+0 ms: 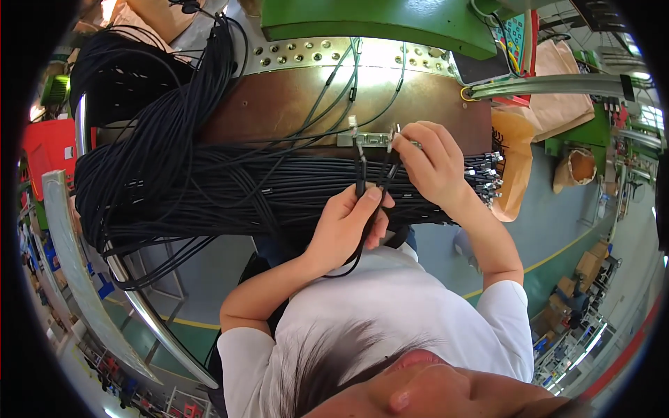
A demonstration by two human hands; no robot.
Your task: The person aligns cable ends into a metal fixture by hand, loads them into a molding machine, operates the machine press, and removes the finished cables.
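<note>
My left hand (343, 226) is closed around black cables (361, 182) that rise toward a small metal fixture (375, 140) on the bench. One of these cables ends in a light-coloured connector (353, 125) standing at the fixture's left part. At the fixture's right side, the thumb and fingers of my right hand (435, 160) pinch a small metal cable connector (394, 131). A large bundle of black cables (188, 184) lies under and beside both hands. Its metal-tipped ends (488, 173) gather to the right of my right forearm.
Behind the fixture is a brown bench plate (279, 97), with a green machine (376, 21) above a perforated metal strip (300, 54). A metal rail (550, 85) juts out at the right, near brown paper (516, 167). A curved metal bar (157, 320) runs at the left.
</note>
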